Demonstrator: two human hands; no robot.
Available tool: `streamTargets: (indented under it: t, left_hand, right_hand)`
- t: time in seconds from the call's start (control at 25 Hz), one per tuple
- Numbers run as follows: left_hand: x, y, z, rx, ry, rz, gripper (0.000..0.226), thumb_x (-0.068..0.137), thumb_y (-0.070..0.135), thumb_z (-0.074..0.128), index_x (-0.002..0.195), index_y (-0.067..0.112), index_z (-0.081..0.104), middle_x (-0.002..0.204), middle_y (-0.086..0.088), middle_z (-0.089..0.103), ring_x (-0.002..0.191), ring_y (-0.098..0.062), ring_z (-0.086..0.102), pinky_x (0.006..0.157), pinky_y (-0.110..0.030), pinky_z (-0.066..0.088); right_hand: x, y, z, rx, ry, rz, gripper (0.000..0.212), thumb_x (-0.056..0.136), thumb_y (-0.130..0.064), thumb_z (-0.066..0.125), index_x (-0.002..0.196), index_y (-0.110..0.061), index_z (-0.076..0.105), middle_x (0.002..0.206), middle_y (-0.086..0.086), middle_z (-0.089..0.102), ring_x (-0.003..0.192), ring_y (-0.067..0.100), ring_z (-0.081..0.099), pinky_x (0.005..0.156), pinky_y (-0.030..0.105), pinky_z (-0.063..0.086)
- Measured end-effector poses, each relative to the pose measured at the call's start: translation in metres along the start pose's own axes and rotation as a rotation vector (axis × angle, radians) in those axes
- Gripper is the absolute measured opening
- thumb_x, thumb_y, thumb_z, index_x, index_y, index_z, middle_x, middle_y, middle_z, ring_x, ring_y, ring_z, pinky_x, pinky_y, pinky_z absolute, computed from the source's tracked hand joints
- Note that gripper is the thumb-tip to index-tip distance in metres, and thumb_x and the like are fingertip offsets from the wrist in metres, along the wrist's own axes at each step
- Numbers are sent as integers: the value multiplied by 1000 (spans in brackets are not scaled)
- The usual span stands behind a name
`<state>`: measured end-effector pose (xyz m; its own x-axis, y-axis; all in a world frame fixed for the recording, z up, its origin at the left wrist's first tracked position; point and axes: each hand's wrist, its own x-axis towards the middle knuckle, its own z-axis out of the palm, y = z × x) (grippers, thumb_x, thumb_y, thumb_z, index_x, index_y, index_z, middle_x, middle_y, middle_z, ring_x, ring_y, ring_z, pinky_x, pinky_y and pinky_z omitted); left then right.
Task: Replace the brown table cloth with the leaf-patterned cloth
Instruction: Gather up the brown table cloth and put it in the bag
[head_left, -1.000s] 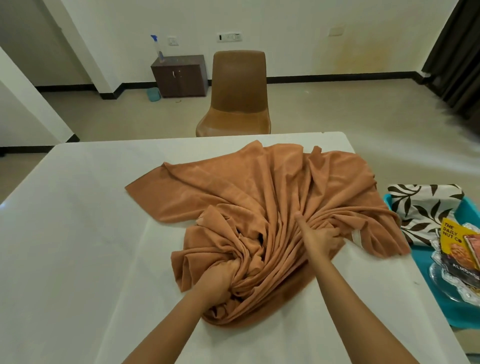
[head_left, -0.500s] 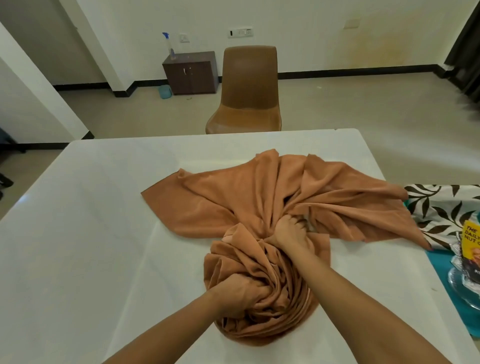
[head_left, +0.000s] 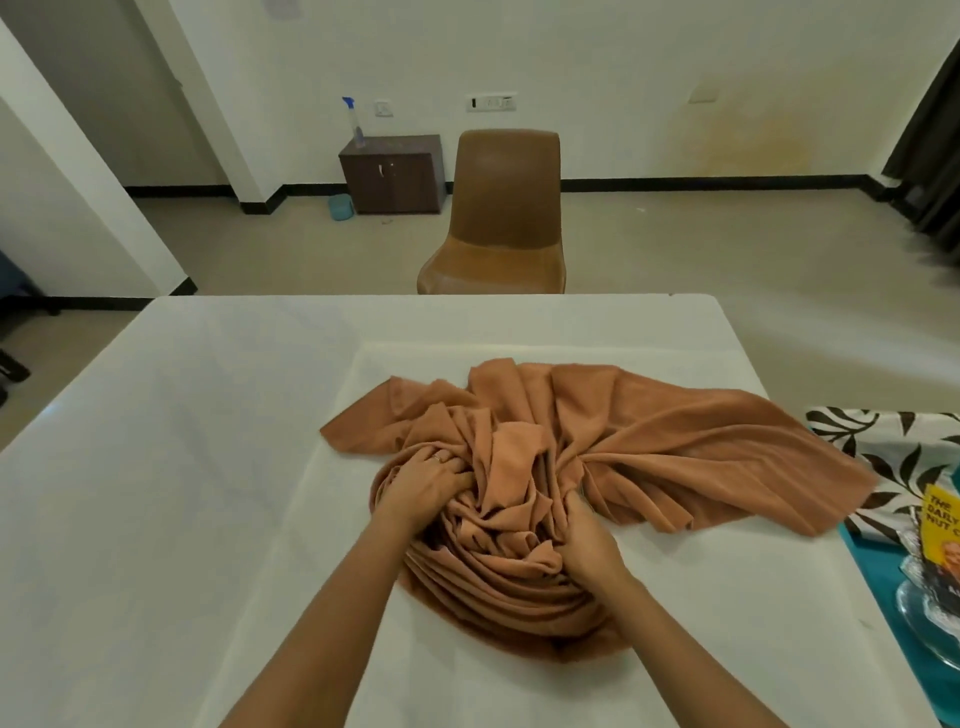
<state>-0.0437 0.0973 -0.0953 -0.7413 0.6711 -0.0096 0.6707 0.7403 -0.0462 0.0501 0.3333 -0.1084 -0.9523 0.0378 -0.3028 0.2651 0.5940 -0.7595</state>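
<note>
Two hands, left hand (head_left: 427, 486) and right hand (head_left: 587, 540), bunch one brown cloth (head_left: 649, 441).

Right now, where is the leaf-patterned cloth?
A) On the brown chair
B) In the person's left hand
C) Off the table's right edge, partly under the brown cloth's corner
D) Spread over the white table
C: the white cloth with dark leaves sits beside the white table, while both hands bunch the brown table cloth.
</note>
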Motion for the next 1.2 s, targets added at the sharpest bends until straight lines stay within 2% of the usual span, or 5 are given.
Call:
streamTargets:
  t: [0.2, 0.36, 0.72, 0.92, 1.2]
  left_hand:
    - [-46, 82, -13, -649, 413, -1453, 79, 76, 20, 71, 143, 18, 30, 144, -22, 33, 130, -40, 34, 109, -52, 28]
    - [-60, 136, -53, -1448, 621, -1964, 102, 73, 52, 75, 148, 12, 20, 146, -23, 33, 130, -44, 36, 104, -52, 32]
    - [16, 114, -50, -1151, -42, -1544, 144, 43, 88, 65, 150, 13, 4, 151, -19, 26, 136, -40, 30, 110, -58, 25]
    - [23, 108, -31, -918, -108, -1405, 136, 52, 73, 76, 149, 11, 3, 149, -18, 28, 132, -37, 35, 104, -54, 32]
    - [16, 96, -19, -682, -221, -979, 120, 65, 52, 80, 150, 19, 2, 149, -12, 28, 133, -34, 35, 105, -53, 31]
  right_hand:
    - [-1, 2, 24, -46, 148, 133, 76, 77, -26, 71, 140, -15, 30, 136, 11, 48, 119, 32, 51, 100, 42, 44]
    - [-1, 0, 31, -65, 176, 149, 98, 73, -29, 75, 148, -11, 14, 147, 14, 35, 128, 34, 44, 106, 45, 39]
    - [-3, 4, 30, -145, -40, -234, 95, 79, -36, 68, 153, -22, 9, 159, 2, 15, 146, 20, 16, 119, 37, 19]
    - [-9, 13, 4, 482, -355, -104, 72, 73, -31, 72, 135, -39, 37, 144, -9, 38, 132, 9, 40, 107, 24, 38]
    - [11, 12, 10, 595, 592, 248, 98, 70, -51, 77, 145, -7, 30, 146, 12, 36, 136, 25, 31, 114, 36, 25]
